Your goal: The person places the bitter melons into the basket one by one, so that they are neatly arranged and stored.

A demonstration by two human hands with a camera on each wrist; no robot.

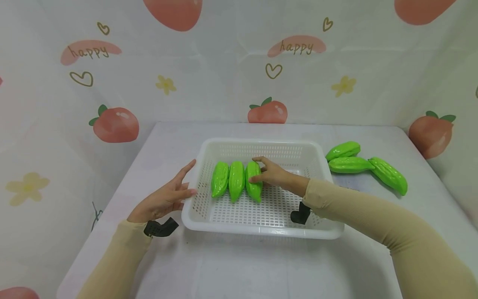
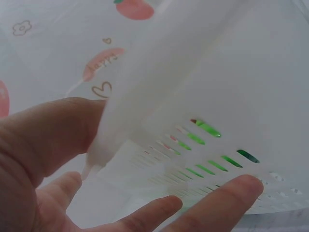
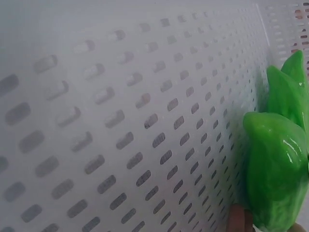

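A white perforated plastic basket (image 1: 261,229) stands on the table. Inside it, toward the left, three glossy green bitter melons lie side by side: one at the left (image 1: 220,179), one in the middle (image 1: 237,181) and one at the right (image 1: 253,187). My right hand (image 1: 274,172) reaches in and grips the right one, thumb and fingers around it; the right wrist view shows that bitter melon (image 3: 275,169) close up. My left hand (image 1: 168,198) holds the basket's left rim, thumb over the edge and fingers (image 2: 217,205) against the outer wall.
Outside the basket, to its right, lie three more bitter melons: an upper one (image 1: 344,150), one below it (image 1: 349,165) and one farther right (image 1: 388,176). A patterned cloth (image 1: 209,62) hangs behind the white table (image 1: 239,265).
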